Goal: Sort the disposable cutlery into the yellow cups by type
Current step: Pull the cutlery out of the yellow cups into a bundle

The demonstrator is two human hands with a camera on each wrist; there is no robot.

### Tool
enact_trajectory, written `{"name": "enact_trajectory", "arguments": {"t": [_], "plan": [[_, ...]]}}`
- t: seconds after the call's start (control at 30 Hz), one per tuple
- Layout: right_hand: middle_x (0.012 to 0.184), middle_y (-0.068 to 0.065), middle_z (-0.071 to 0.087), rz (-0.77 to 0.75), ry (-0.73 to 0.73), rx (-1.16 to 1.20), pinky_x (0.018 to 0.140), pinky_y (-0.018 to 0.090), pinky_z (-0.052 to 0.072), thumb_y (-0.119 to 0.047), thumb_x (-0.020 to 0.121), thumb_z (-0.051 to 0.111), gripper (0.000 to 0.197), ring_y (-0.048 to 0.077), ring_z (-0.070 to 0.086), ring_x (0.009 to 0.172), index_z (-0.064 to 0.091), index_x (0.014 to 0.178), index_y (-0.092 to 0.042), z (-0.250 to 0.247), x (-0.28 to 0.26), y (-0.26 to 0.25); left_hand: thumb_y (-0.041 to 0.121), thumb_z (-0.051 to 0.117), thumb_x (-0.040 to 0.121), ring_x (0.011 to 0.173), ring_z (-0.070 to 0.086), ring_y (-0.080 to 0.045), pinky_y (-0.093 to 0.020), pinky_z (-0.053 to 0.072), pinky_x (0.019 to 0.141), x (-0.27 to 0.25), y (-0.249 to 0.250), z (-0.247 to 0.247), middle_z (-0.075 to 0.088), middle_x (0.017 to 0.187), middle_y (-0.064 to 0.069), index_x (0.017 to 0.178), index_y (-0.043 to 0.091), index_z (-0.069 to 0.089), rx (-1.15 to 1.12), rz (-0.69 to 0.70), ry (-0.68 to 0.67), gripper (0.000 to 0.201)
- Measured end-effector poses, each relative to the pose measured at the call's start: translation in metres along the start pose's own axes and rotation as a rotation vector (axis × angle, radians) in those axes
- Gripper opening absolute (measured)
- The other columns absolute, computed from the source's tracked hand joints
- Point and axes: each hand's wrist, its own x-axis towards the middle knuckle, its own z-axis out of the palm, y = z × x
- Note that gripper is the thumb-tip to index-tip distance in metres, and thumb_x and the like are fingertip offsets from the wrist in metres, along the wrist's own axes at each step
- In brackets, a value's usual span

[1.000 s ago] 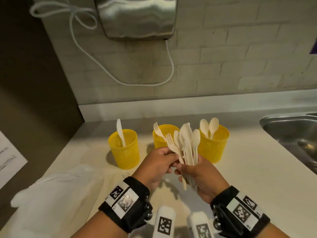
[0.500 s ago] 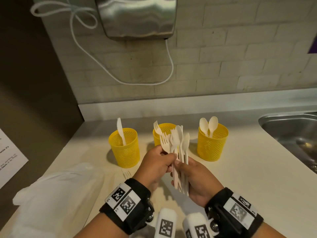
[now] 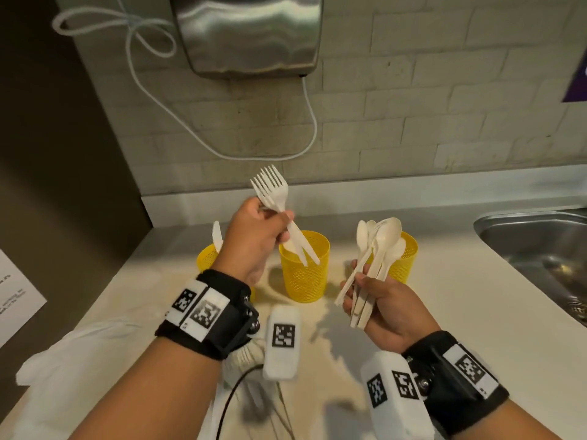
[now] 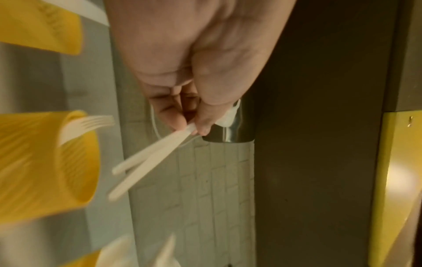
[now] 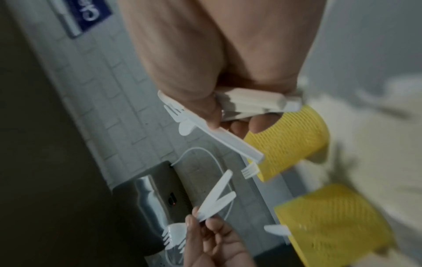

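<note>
Three yellow mesh cups stand in a row on the counter. The left cup [image 3: 205, 260] holds a knife [image 3: 217, 233]. My left hand [image 3: 281, 225] pinches two white forks [image 3: 272, 192], tines up, their handles just above the middle cup [image 3: 304, 271]. The left wrist view shows the pinch [image 4: 190, 129] and a fork [image 4: 87, 124] in that cup [image 4: 45, 162]. My right hand [image 3: 357, 285] grips a bundle of white cutlery, mostly spoons [image 3: 379, 246], in front of the right cup [image 3: 405, 260]. The right wrist view shows this grip [image 5: 248, 103].
A steel sink [image 3: 540, 246] is set into the counter at the right. A white plastic bag [image 3: 79, 363] lies at the front left, with a paper sheet [image 3: 16, 300] beyond the counter edge. A hand dryer [image 3: 247, 33] and its cable hang on the brick wall.
My left hand has drawn two forks out of the bundle and lifted them up and left. The hands have parted, and the right hand keeps the rest further right.
</note>
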Motion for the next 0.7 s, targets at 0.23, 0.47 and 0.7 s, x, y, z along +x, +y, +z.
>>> {"name": "enact_trajectory", "arguments": {"t": [0.23,0.47,0.7], "plan": [[0.061,0.002,0.059,-0.041,0.073,-0.123,0.062,0.03,0.044,0.002,0.093,0.045,0.022,0.01,0.062,0.055,0.061,0.095,-0.013,-0.01,-0.01,0.0,0.009,0.067,0.082,0.071,0.062,-0.023,-0.043,0.058,0.074,0.033,-0.03,0.016,0.068,0.095,-0.016,0.099,0.012,0.055,0.363,0.01,0.022,0.021],[0.065,0.002,0.06,-0.014,0.089,-0.203,0.063,0.031,0.046,0.002,0.093,0.046,0.023,0.016,0.057,0.067,0.062,0.093,-0.015,-0.008,-0.011,0.005,0.024,0.068,0.083,0.111,0.058,-0.024,-0.036,0.048,0.095,0.015,-0.035,0.009,0.054,0.129,-0.008,0.129,0.013,0.049,0.726,0.092,0.078,0.05],[0.07,-0.002,0.063,-0.044,0.009,-0.428,0.062,0.027,0.041,-0.003,0.094,0.046,0.026,0.011,0.053,0.066,0.064,0.095,-0.021,0.011,-0.01,0.015,0.027,0.075,0.075,0.063,0.058,-0.004,-0.017,0.04,0.057,-0.048,-0.047,0.037,0.061,0.075,0.006,0.096,0.021,0.052,0.606,-0.083,-0.305,0.032]]}}
